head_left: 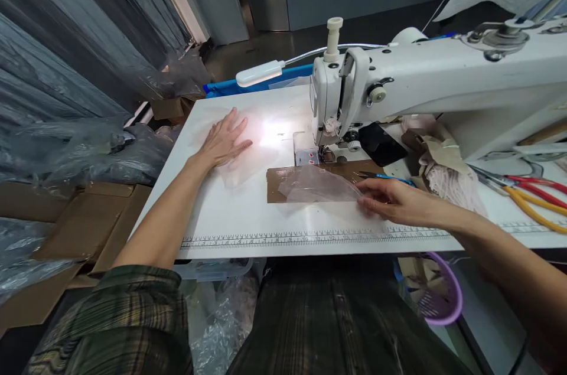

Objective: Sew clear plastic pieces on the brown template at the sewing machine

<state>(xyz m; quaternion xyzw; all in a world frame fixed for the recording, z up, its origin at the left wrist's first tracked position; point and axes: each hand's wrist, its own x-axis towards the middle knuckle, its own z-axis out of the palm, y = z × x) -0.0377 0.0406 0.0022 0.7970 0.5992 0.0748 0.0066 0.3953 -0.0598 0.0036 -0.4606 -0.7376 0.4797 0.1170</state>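
My left hand (224, 140) lies flat with fingers spread on a sheer, nearly clear piece of fabric (241, 168) on the white sewing table (230, 215), left of the needle. My right hand (392, 199) rests on the table with fingers pinched on the edge of a thin pinkish sheer piece (319, 186), which lies over a brown cardboard template (277, 186). The white sewing machine (398, 80) stands behind; its presser foot (326, 153) is just beyond the template.
A lamp (259, 72) lights the table. Blue-handled snips (390, 177) lie by my right hand; red and yellow scissors (531, 198), beige fabric (443, 174) to the right. A ruler strip (310, 239) runs along the front edge. Cardboard boxes (88, 227), plastic bags left; purple basket (443, 298) below.
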